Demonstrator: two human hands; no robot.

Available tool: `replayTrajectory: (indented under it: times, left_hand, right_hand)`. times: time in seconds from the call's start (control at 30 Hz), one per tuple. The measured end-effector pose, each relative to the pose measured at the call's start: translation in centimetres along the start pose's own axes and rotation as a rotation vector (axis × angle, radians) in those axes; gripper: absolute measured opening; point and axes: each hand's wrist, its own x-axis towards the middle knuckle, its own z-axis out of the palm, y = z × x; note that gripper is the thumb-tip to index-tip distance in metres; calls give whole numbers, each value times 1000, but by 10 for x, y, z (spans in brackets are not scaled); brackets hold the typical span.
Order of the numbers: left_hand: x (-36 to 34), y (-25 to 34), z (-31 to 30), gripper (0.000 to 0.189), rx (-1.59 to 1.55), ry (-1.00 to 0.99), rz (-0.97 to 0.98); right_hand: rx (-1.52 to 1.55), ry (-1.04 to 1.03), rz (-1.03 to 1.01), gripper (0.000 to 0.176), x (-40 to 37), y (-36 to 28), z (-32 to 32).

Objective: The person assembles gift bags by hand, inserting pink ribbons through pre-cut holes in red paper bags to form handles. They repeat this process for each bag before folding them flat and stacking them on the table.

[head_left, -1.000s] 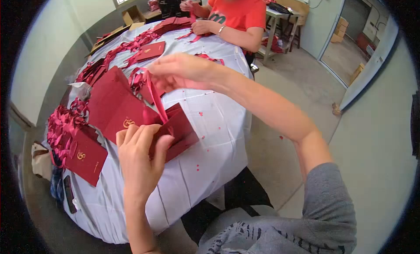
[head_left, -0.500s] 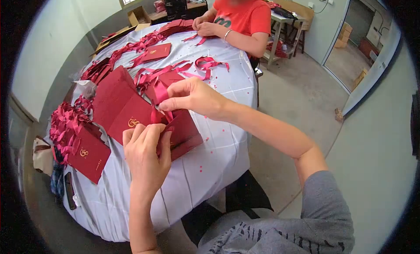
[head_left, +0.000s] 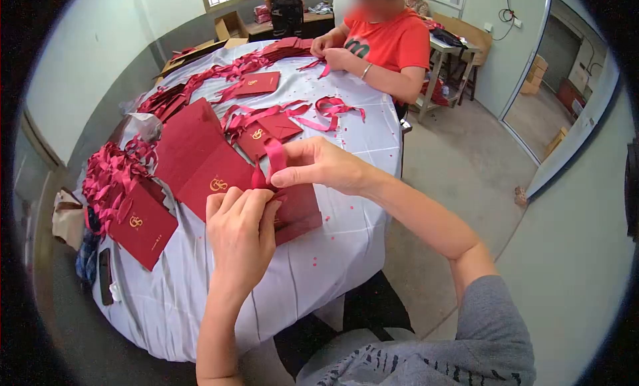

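Hands [head_left: 241, 234] nearly closed, pinching pink ribbon [head_left: 275, 157], white-clothed table [head_left: 356, 229], grey floor [head_left: 456, 166], pale walls [head_left: 120, 36]

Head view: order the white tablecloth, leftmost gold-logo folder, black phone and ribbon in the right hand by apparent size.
1. White tablecloth
2. Leftmost gold-logo folder
3. Black phone and ribbon in the right hand: too alike to rank
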Motion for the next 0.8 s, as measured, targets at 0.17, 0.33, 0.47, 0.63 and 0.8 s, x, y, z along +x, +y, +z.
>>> replayTrajectory:
  times: [0.17, 0.33, 0.47, 0.63, 0.8]
  left_hand:
    - [-1, -4, 2, 8, 10, 23, 5]
    - [-2, -6, 4, 10, 35, 38, 1]
    - [-2, -7, 4, 12, 29, 27, -1]
    - [-2, -8, 7, 15, 51, 54, -10]
    - [-2, -6, 10, 19, 79, 47, -33]
  right_hand:
    - [-277, 185, -211, 14, 1, 7, 12]
    - [-419, 377, -260, 12, 1, 14, 23]
    - [-425, 539, -447, 18, 7, 22, 33]
    - [-505, 580, -427, 12, 5, 25, 35]
    - [-473, 645, -405, 9, 10, 30, 39]
